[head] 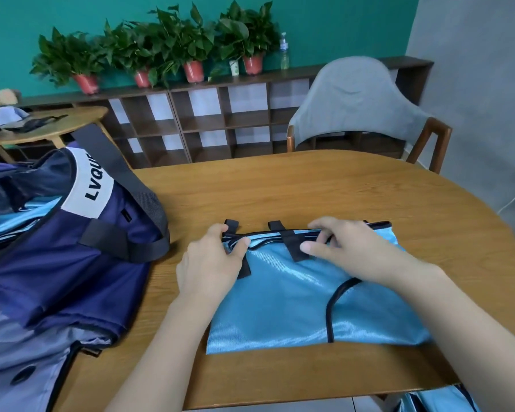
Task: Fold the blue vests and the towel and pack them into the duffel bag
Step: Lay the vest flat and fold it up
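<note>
Vest (295,301) lt blue, shiny, folded flat, blk trim & tabs

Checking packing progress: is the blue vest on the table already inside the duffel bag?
No, the blue vest lies on the table beside the duffel bag.

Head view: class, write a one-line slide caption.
Both hands, left and right, pinch a folded blue vest's far edge beside the open duffel bag.

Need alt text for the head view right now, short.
Both hands, left and right, pinch the far edge of a folded blue vest on a wooden table; an open navy duffel bag sits at left.
</note>
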A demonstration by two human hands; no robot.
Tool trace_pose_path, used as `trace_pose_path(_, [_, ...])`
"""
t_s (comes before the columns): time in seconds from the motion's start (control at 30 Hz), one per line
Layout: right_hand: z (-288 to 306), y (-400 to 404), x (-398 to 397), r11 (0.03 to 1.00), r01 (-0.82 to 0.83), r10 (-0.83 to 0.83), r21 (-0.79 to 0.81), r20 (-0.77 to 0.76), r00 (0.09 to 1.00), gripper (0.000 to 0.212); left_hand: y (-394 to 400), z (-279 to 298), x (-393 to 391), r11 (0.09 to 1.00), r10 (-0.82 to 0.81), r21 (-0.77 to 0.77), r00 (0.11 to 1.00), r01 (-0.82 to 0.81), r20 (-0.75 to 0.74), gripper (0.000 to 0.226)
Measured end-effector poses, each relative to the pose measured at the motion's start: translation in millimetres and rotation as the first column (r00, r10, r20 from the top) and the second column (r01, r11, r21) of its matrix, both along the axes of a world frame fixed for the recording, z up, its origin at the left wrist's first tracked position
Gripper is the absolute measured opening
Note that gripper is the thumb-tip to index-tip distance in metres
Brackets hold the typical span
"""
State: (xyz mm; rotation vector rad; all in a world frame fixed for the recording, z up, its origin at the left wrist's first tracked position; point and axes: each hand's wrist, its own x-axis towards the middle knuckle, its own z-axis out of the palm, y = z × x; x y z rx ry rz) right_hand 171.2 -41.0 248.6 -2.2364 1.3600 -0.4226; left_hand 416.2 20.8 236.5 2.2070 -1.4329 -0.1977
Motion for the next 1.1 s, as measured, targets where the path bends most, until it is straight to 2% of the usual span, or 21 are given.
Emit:
trace_pose_path(0.07, [-6, 2, 11, 0.996, -0.010, 0.002, 0.084, 0.097, 0.995, 0.067, 0, 0, -2, 1.000, 0.004, 0.017, 1.000, -0.003, -0.021, 0.059])
trace_pose_path(0.1, [-8, 2, 15, 0.995, -0.013, -0.001, 0.099, 0.143, 0.990, 0.071, 0, 0, -3, 1.000, -0.001, 0.020, 0.997, 0.003, -0.078, 0.061])
trace_pose_path(0.17, [-7, 3, 21, 0.992, -0.019, -0.015, 0.122, 0.271, 0.963, 0.078, -1, 2, -5, 1.000, -0.004, 0.012, 0.957, 0.008, -0.289, 0.063])
trace_pose_path(0.2, [-5, 4, 22, 0.991, -0.025, -0.025, 0.135, 0.355, 0.934, 0.079, -2, 4, -5, 1.000, -0.001, -0.014, 0.906, -0.005, -0.423, 0.061])
trace_pose_path(0.27, [-1, 3, 24, 0.986, -0.055, -0.033, 0.156, 0.514, 0.857, 0.080, -2, 11, -5, 0.991, -0.010, -0.107, 0.748, -0.081, -0.663, 0.054])
trace_pose_path(0.33, [-2, 2, 25, 0.984, -0.081, -0.027, 0.160, 0.577, 0.817, 0.081, -3, 15, -5, 0.971, -0.053, -0.185, 0.614, -0.154, -0.788, 0.047])
trace_pose_path(0.37, [-4, 2, 25, 0.985, -0.083, -0.015, 0.148, 0.565, 0.825, 0.082, -2, 16, -5, 0.966, -0.077, -0.209, 0.602, -0.154, -0.795, 0.046])
trace_pose_path(0.43, [-9, 0, 24, 0.992, -0.085, 0.029, 0.097, 0.474, 0.880, 0.077, -1, 14, -6, 0.973, -0.107, -0.214, 0.660, -0.084, -0.744, 0.051])
trace_pose_path(0.53, [-10, -2, 20, 0.994, -0.113, 0.108, -0.003, 0.312, 0.944, 0.039, 0, 5, -8, 0.988, -0.138, -0.130, 0.836, 0.081, -0.531, 0.061])
trace_pose_path(0.6, [-7, -4, 15, 0.985, -0.145, 0.162, -0.091, 0.230, 0.960, 0.016, 1, 2, -10, 0.986, -0.162, -0.097, 0.917, 0.136, -0.364, 0.058])
trace_pose_path(0.63, [-6, -6, 11, 0.978, -0.164, 0.185, -0.127, 0.177, 0.967, 0.012, 2, 1, -11, 0.982, -0.176, -0.109, 0.943, 0.151, -0.284, 0.055])
trace_pose_path(0.7, [-6, -12, 3, 0.969, -0.192, 0.199, -0.157, 0.031, 0.979, 0.016, 5, -2, -17, 0.972, -0.220, -0.117, 0.966, 0.204, -0.139, 0.048])
trace_pose_path(0.8, [-13, -18, -10, 0.983, -0.167, 0.156, -0.075, -0.134, 0.979, 0.025, 20, -2, -41, 0.952, -0.303, 0.025, 0.953, 0.304, -0.030, 0.054])
trace_pose_path(0.93, [-22, -20, -16, 0.989, -0.148, 0.144, -0.010, -0.174, 0.974, 0.049, 45, -6, -82, 0.903, -0.374, 0.222, 0.927, 0.367, -0.011, 0.091])
trace_pose_path(1.03, [-24, -19, -17, 0.993, -0.120, 0.117, -0.008, -0.185, 0.976, 0.051, 50, -10, -94, 0.864, -0.399, 0.349, 0.916, 0.363, 0.037, 0.108])
trace_pose_path(1.1, [-22, -17, -18, 0.997, -0.077, 0.071, -0.025, -0.203, 0.977, 0.050, 45, -6, -91, 0.860, -0.406, 0.367, 0.911, 0.354, 0.073, 0.110])
